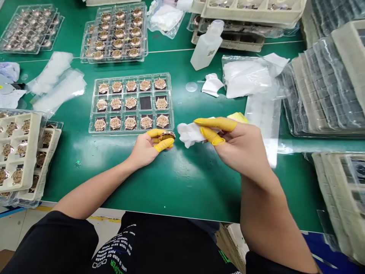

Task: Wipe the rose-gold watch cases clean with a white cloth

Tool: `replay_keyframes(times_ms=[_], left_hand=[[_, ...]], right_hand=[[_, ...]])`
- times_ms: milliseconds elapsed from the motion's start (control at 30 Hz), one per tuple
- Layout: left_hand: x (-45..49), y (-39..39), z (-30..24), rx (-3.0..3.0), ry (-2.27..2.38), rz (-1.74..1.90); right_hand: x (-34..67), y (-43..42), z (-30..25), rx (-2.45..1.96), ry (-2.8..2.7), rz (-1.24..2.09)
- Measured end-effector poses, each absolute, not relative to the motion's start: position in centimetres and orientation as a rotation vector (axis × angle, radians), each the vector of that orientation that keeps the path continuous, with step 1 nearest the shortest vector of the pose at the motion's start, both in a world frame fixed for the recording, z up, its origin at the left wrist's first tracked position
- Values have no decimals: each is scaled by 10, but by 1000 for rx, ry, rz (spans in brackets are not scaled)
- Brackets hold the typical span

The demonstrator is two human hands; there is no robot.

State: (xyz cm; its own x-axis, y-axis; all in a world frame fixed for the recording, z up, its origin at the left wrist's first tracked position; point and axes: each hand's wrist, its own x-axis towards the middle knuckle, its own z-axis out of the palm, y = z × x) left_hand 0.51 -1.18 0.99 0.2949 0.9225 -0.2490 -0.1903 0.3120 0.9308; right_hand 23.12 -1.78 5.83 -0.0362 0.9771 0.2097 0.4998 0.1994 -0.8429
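Observation:
My left hand [152, 146], with yellow finger cots on its fingertips, is closed around a gold-toned watch case [167, 135] just below a clear tray. In my right hand [232, 137], also in yellow finger cots, a crumpled white wiping cloth [190, 134] is pinched. The cloth's left end is close to the watch case, with a small gap between them. Rows of similar gold watch cases [130, 102] lie in the clear plastic tray [91, 127], and one pocket [145, 102] in the middle row shows only its dark base.
A white plastic bottle [207, 45] stands at the back, near a bag of white wipes [242, 76]. Stacked trays [310, 87] line the right side. More trays of watch cases stand at left [18, 152] and back [115, 34]. The green table's front edge is close to my body.

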Motion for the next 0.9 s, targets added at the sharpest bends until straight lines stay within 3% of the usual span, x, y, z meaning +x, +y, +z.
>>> replay_keyframes(times_ms=[133,467,533,733,900], left_hand=[[3,-10,9,947,995,851],[-2,-13,8,1208,943,758],[-1,-13,6,1232,941,776],[3,-10,0,1017,990,878],[1,-9,-3,950,965,963]], right_hand=[[205,-26,53,-1287,-1720,835],[195,-18,14,-1145,-2193,71],[188,-17,9,-1180,-2082,106],[177,-10,0,-1303,-1408,779],[197,-8,3,-1148,-1729,498]])
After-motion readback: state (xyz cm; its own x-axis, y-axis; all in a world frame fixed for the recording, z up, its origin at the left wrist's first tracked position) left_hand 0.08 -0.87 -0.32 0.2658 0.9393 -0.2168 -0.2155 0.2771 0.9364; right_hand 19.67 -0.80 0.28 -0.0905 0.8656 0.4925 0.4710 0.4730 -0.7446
